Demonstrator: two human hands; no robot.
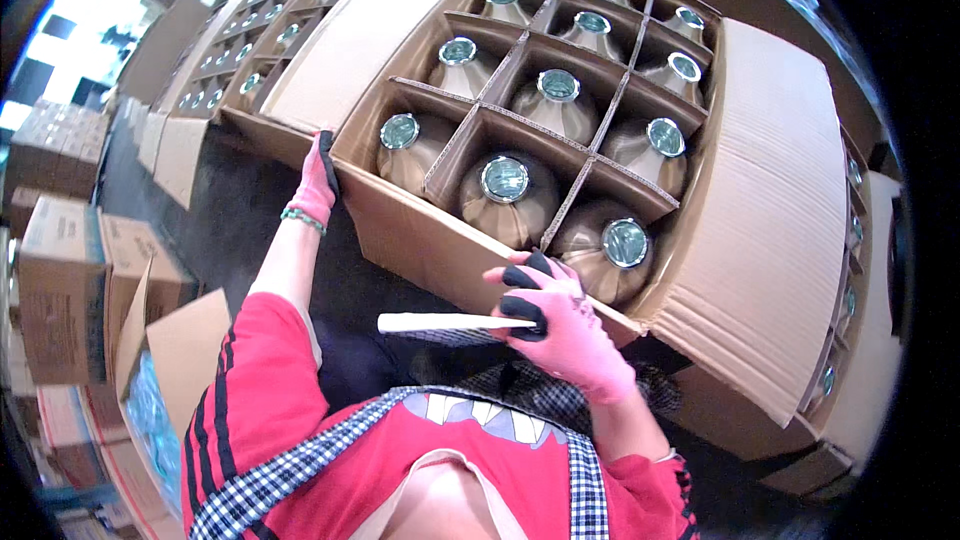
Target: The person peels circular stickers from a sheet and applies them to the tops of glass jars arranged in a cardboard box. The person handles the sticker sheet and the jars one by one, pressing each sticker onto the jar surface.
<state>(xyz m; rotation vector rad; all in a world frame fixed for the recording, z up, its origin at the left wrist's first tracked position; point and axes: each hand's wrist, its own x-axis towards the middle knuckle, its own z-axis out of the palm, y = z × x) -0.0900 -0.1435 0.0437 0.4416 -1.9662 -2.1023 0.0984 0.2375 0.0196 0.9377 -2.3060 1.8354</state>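
In front of me sits an open cardboard box [430,245], its inside split by cardboard dividers [520,70]. Each cell I can make out has a rounded glass bottle [505,180] with a greenish mouth. My left hand [318,183], in a pink and black glove, lies against the box's left corner with fingers stretched along it. By the near wall my right hand [565,325], gloved alike, is closed around a slim white stick-like thing [440,322] pointing left. Its exact kind does not show.
Box flaps spread left [370,30] and right [750,210]. More boxes of bottles stand at far left [235,70] and right [845,310]. Closed cartons [65,290] are stacked left, near an open carton with blue plastic [150,420]. Dark floor [240,210] shows between.
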